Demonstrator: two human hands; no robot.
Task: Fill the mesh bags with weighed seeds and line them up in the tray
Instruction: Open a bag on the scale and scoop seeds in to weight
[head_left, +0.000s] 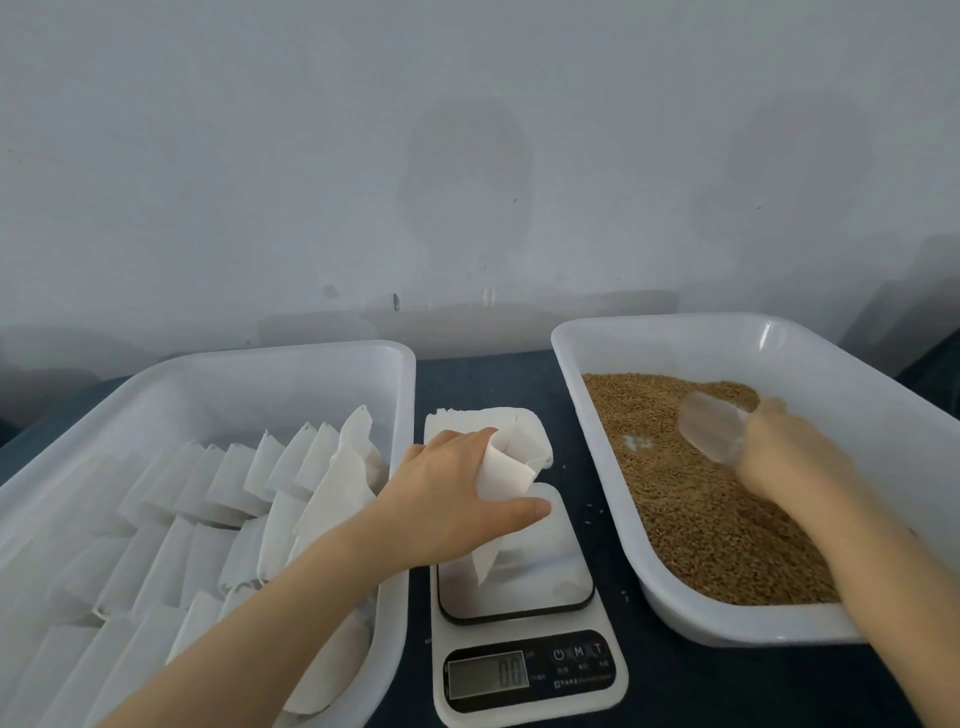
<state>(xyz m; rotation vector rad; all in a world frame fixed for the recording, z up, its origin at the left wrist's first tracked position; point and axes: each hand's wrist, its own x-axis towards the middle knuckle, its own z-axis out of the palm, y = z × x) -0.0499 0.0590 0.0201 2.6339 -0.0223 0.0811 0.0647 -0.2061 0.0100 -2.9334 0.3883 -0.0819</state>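
Note:
My left hand (457, 493) grips a white mesh bag (506, 470) and holds it upright over the platform of the white kitchen scale (524, 644). Behind it lies a flat stack of empty bags (519, 418). My right hand (789, 452) holds a clear plastic scoop (711, 431) with its mouth down in the brown seeds (691, 499) inside the right white tray (779, 343). The left white tray (291, 364) holds several filled white bags (218, 499) standing in rows.
Both trays and the scale sit on a dark blue table (488, 374) against a pale wall. A few loose seeds (597, 512) lie on the table between the scale and the right tray. The scale's display (488, 673) is lit.

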